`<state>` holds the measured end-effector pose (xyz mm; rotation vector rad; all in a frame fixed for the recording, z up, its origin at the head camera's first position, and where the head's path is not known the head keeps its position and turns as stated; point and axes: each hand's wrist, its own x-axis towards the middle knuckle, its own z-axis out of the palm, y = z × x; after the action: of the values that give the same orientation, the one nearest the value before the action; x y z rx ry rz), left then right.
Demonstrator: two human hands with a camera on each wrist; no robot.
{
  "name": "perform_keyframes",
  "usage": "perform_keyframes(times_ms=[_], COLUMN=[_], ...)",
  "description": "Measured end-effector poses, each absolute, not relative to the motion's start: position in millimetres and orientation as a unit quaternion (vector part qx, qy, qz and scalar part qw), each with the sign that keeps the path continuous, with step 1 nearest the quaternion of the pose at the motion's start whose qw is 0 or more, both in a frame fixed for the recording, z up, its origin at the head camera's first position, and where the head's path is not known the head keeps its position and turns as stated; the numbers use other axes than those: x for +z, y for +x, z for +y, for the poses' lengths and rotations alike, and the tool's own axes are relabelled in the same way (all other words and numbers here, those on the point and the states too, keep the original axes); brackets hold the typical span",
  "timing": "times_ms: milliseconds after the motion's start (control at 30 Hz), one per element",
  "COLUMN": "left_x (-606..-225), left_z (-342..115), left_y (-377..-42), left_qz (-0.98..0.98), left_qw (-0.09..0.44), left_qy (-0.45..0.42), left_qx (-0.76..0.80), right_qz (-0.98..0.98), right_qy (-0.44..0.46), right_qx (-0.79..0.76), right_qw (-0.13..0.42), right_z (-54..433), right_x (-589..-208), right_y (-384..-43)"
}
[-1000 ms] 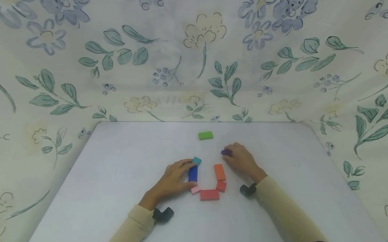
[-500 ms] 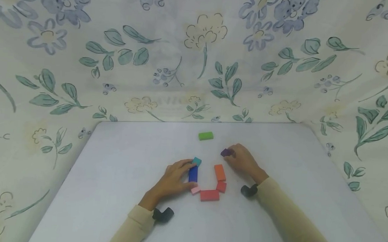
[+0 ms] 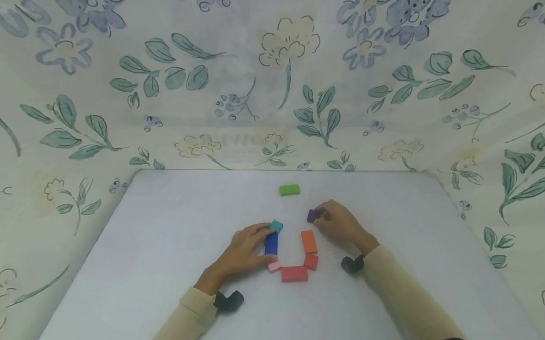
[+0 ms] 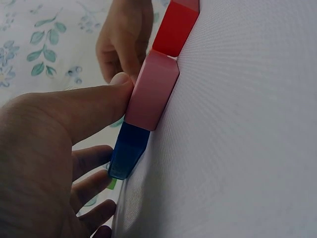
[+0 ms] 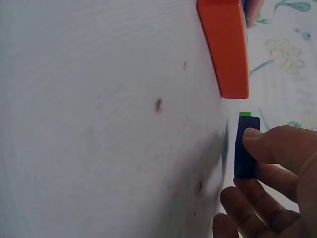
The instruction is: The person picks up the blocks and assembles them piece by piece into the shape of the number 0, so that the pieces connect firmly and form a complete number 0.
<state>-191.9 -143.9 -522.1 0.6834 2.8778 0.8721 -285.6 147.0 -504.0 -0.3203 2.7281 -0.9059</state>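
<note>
My left hand [image 3: 246,251] rests beside a row of small blocks. Its thumb touches the pink block [image 4: 151,91], and its fingertips reach the teal block [image 3: 276,226]. Between those two lies the dark blue block [image 3: 271,244], partly behind the hand. Farther right, my right hand [image 3: 339,222] pinches a small dark purple block [image 5: 246,148] between thumb and fingers, above the orange block [image 3: 309,242] in the head view. The right wrist view has the purple block close over the table, with the orange block [image 5: 228,49] near it.
A larger red block [image 3: 295,274] and a smaller red block [image 3: 311,262] continue the U-shaped outline. At the back stands a green block [image 3: 289,190] by itself. All lie on a white table [image 3: 183,201], with floral cloth [image 3: 239,101] behind it.
My right hand has shifted the purple block slightly to the left and turned it, so more of the block shows. The left hand and the laid-out blocks have stayed put.
</note>
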Motion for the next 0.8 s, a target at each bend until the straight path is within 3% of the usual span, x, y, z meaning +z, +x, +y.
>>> perform_keyframes(times_ms=[633, 800], left_x=[-524, -522], left_z=[-146, -146], left_y=[-192, -191], left_qz=[0.93, 0.93], left_qw=[0.024, 0.025], left_qy=[0.224, 0.226], left_qx=[0.289, 0.29], right_qz=[0.925, 0.924], right_qy=[-0.208, -0.234], right_qx=[-0.241, -0.223], right_qw=[0.205, 0.204], right_z=[120, 119], right_x=[-481, -481], right_y=[-291, -291])
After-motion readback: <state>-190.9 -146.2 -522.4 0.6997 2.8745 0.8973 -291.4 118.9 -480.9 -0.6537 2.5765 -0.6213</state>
